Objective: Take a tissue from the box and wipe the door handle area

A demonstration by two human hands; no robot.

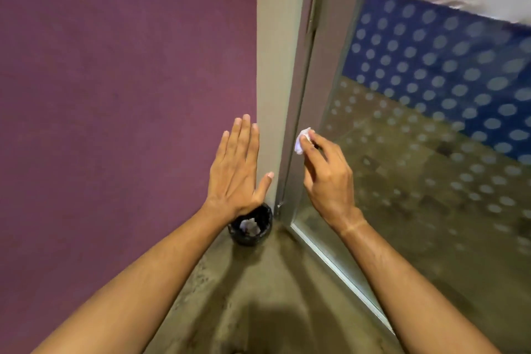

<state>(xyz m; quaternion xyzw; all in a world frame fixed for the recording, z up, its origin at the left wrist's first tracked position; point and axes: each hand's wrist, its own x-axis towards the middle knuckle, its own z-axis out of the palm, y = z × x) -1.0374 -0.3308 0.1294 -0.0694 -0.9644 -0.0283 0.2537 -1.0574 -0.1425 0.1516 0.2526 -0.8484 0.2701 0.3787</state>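
Note:
My right hand (327,172) pinches a small crumpled white tissue (301,142) between fingertips, held close to the grey frame of a glass door (304,100). My left hand (235,169) is flat and open, fingers together, against or just in front of the purple wall (115,95) beside the door post. No door handle and no tissue box are in view.
A small black bin (250,228) lined with a dark bag, with crumpled white paper inside, stands on the floor in the corner below my left hand. The glass door (431,123) carries a pattern of frosted dots. A brownish concrete floor (258,296) lies underfoot.

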